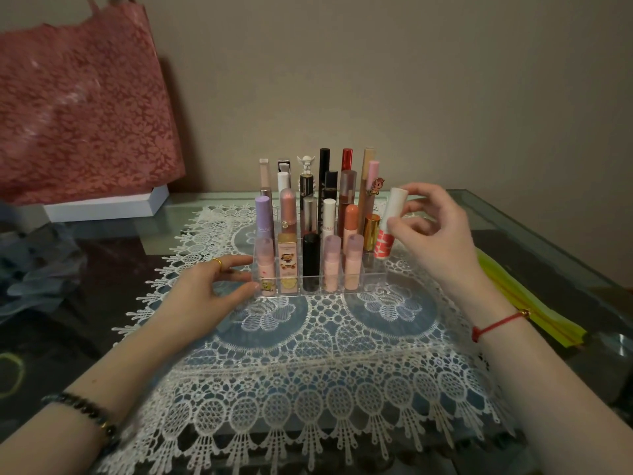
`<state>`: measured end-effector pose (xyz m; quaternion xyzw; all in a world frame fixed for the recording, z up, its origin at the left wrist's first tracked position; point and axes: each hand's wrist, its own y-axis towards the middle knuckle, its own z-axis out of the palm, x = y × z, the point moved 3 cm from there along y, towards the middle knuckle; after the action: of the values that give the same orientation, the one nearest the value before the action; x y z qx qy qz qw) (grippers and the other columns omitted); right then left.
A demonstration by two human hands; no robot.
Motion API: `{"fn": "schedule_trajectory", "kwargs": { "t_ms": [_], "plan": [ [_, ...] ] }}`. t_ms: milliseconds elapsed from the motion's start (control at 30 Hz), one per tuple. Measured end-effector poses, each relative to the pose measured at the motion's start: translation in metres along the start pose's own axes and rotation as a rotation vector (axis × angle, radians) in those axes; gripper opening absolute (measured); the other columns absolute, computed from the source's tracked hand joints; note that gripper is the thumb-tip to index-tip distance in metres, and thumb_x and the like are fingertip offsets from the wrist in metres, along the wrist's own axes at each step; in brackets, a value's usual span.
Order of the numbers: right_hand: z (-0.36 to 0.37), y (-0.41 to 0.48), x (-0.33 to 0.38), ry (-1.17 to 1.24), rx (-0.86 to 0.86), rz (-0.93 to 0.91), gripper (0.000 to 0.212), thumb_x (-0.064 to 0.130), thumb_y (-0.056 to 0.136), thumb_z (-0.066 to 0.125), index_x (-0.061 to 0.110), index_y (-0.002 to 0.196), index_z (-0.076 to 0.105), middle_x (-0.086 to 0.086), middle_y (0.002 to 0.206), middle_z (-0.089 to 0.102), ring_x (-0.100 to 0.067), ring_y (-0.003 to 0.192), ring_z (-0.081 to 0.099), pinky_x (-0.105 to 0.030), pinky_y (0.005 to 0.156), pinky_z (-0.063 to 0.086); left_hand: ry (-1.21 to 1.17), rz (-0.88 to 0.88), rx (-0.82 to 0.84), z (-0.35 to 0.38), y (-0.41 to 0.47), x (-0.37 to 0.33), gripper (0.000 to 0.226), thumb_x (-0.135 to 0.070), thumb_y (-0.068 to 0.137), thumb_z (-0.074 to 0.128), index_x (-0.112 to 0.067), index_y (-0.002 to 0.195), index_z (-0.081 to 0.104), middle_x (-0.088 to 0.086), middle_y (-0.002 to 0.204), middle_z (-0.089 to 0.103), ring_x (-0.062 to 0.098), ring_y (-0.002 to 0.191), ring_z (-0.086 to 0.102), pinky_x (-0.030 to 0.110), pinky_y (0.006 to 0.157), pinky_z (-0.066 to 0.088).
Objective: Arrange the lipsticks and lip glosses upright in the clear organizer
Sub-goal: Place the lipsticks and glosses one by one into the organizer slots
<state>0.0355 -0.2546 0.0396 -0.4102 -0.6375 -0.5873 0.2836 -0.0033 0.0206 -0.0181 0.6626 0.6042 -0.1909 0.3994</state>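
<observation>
Clear organizer (pixel 374 282), left hand (pixel 205 298) straight-fingered against its left edge, white tube (pixel 394 202) pinched by right hand (pixel 435 241).

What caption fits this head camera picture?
Right hand holds a white-and-red tube at the right end of the clear organizer; left hand touches its left side.

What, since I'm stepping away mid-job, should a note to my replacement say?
Left hand: open, fingertips touching the front left corner of the clear organizer.
Right hand: pinch grip on a white-capped tube with red print. The tube is tilted at the organizer's right end; I cannot tell whether its base is seated.
Done: the other lipsticks and glosses stand upright in the tiered rows.
Left: set this tube upright. The front right slot looks vacant.
</observation>
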Motion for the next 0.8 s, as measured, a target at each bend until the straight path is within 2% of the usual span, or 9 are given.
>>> {"fn": "schedule_trajectory", "kwargs": {
  "t_ms": [133,300,567,800],
  "plan": [
    [0.007,-0.004,-0.004,-0.077,0.04,-0.026,0.038,0.007,0.073,0.068,0.034,0.094,0.05,0.007,0.09,0.058,-0.005,0.066,0.062,-0.015,0.056,0.051,0.014,0.007,-0.002,-0.001,-0.001,-0.002,0.043,-0.032,0.074,0.069,-0.03,0.116,0.057,-0.018,0.09,0.065,-0.016,0.088,0.054,0.006,0.063,0.04],
    [0.01,-0.006,-0.006,-0.209,0.089,-0.068,0.04,0.01,0.072,0.068,0.04,0.087,0.047,0.01,0.086,0.056,0.001,0.065,0.058,-0.009,0.05,0.045,0.023,0.008,-0.006,0.0,-0.001,-0.004,0.043,-0.03,0.075,0.069,-0.029,0.116,0.056,-0.022,0.086,0.063,-0.016,0.085,0.054,0.005,0.061,0.041],
    [0.012,-0.008,-0.012,-0.361,0.187,-0.083,0.038,0.013,0.074,0.068,0.034,0.092,0.041,0.007,0.082,0.057,-0.005,0.071,0.058,-0.006,0.054,0.043,-0.003,0.0,0.004,0.0,-0.001,-0.003,0.043,-0.029,0.075,0.069,-0.028,0.116,0.056,-0.019,0.088,0.064,-0.018,0.084,0.054,-0.004,0.059,0.038],
    [0.011,-0.008,-0.016,-0.406,0.195,-0.077,0.036,0.013,0.074,0.067,0.035,0.083,0.04,0.002,0.076,0.058,-0.006,0.069,0.054,-0.002,0.058,0.039,0.02,0.005,0.008,0.0,-0.001,-0.005,0.045,-0.03,0.075,0.068,-0.027,0.118,0.056,-0.02,0.09,0.063,-0.011,0.088,0.056,0.004,0.06,0.041]
  ]
}}
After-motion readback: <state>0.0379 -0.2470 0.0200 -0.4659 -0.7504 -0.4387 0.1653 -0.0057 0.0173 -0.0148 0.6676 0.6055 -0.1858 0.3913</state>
